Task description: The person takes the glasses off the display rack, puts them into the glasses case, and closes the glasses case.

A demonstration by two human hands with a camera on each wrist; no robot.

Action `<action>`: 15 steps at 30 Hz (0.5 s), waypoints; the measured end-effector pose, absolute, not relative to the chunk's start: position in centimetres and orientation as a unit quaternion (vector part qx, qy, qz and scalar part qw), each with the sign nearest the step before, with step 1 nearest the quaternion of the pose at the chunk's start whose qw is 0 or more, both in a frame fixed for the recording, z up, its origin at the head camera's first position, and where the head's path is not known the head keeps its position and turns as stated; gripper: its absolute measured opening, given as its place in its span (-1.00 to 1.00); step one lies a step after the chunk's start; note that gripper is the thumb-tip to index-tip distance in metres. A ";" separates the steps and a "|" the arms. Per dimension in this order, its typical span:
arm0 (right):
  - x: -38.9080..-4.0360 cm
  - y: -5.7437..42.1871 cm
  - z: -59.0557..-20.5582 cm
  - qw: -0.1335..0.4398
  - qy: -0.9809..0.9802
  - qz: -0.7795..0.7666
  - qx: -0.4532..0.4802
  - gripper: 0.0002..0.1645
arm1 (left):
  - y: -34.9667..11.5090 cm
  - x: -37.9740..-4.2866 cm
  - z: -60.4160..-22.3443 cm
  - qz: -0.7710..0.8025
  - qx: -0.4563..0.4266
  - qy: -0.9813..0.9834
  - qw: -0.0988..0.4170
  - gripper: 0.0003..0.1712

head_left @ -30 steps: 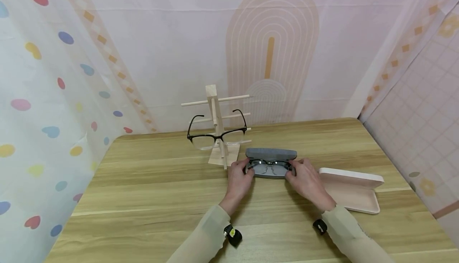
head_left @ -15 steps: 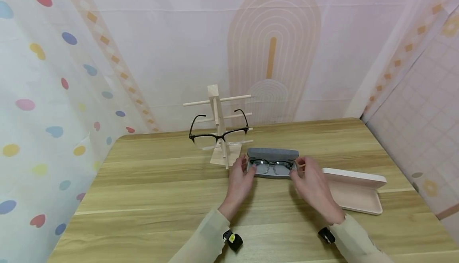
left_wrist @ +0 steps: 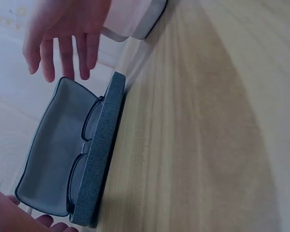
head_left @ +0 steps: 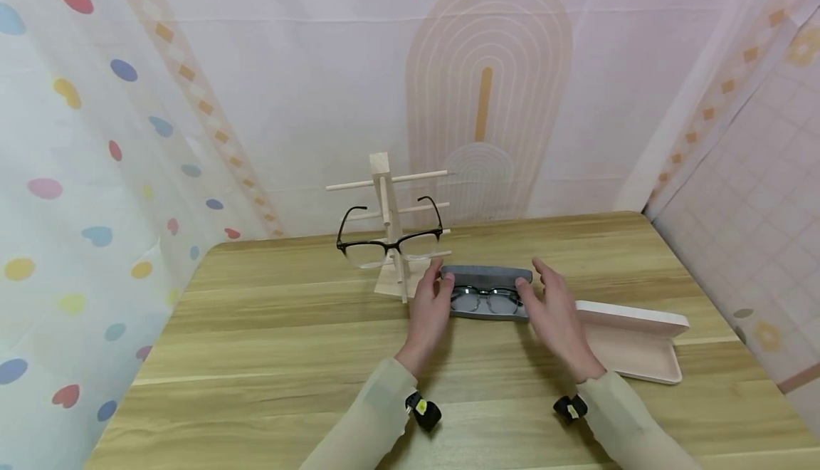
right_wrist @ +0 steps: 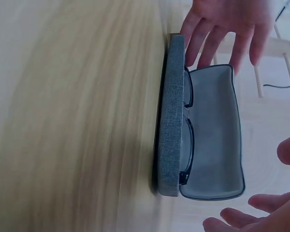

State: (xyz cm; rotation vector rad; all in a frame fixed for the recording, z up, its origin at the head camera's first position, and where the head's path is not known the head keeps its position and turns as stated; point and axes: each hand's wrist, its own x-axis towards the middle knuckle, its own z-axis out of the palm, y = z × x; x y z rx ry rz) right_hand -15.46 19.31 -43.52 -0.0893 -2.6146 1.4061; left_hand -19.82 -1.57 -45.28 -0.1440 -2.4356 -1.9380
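Observation:
A grey glasses case (head_left: 474, 273) lies on the table with its lid raised. Inside its lower half sit folded glasses (head_left: 488, 292) with a dark upper rim. My left hand (head_left: 428, 315) is at the case's left end, fingers extended; whether its fingertips touch the case is unclear. At the opposite end, my right hand (head_left: 559, 319) has straight fingers spread from the thumb. The left wrist view shows a gap between the right hand (left_wrist: 70, 29) and the grey case (left_wrist: 100, 159). Neither hand holds anything.
Just behind my left hand stands a wooden glasses rack (head_left: 381, 164) with thin pegs, bearing black-framed glasses (head_left: 366, 242). A pale pink glasses case (head_left: 640, 352) with its lid up lies right of my right hand. Patterned cloth (head_left: 288, 100) hangs behind the table (head_left: 288, 356).
Both hands have let go of the grey case's ends and their fingers have straightened, pointing more toward the lid. The glasses still lie in the case.

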 end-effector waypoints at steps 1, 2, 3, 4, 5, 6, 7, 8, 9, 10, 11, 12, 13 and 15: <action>-15.6 19.4 -43.5 0.079 -0.873 0.480 -0.033 -0.21 | -1.5 -20.0 -45.3 -0.621 -0.045 -0.783 0.014 -0.41; -15.8 19.4 -43.6 0.073 -0.868 0.489 -0.036 -0.21 | -1.5 -20.1 -45.2 -0.618 -0.043 -0.785 0.014 -0.43; -15.9 19.4 -43.6 0.069 -0.865 0.496 -0.040 -0.22 | -1.4 -20.2 -45.2 -0.615 -0.040 -0.787 0.015 -0.45; -16.1 19.4 -43.6 0.067 -0.861 0.502 -0.041 -0.23 | -1.4 -20.3 -45.2 -0.613 -0.038 -0.789 0.017 -0.47; -16.2 19.4 -43.7 0.066 -0.860 0.505 -0.042 -0.25 | -1.3 -20.4 -45.2 -0.611 -0.038 -0.790 0.021 -0.49; -16.4 19.4 -43.7 0.064 -0.859 0.506 -0.044 -0.26 | -1.2 -20.5 -45.2 -0.611 -0.037 -0.790 0.023 -0.51; -16.5 19.4 -43.8 0.063 -0.859 0.506 -0.046 -0.26 | -1.2 -20.5 -45.2 -0.611 -0.035 -0.791 0.023 -0.52; -16.7 19.4 -43.9 0.063 -0.859 0.506 -0.046 -0.28 | -1.1 -20.6 -45.2 -0.611 -0.034 -0.791 0.025 -0.54; -16.8 19.4 -43.9 0.063 -0.860 0.504 -0.046 -0.29 | -1.1 -20.7 -45.2 -0.611 -0.033 -0.790 0.026 -0.55; -16.9 19.4 -43.9 0.061 -0.861 0.503 -0.047 -0.30 | -1.0 -20.7 -45.3 -0.613 -0.033 -0.789 0.029 -0.56; -17.0 19.4 -44.0 0.058 -0.862 0.502 -0.049 -0.31 | -1.0 -20.8 -45.3 -0.613 -0.032 -0.789 0.031 -0.57; -17.0 19.3 -44.0 0.054 -0.861 0.503 -0.050 -0.31 | -0.9 -20.8 -45.3 -0.614 -0.029 -0.789 0.030 -0.59; -17.1 19.4 -44.0 0.051 -0.860 0.505 -0.051 -0.32 | -0.9 -20.9 -45.3 -0.614 -0.027 -0.789 0.031 -0.60; -17.2 19.4 -44.1 0.044 -0.860 0.505 -0.052 -0.32 | -0.8 -20.9 -45.3 -0.614 -0.021 -0.789 0.030 -0.61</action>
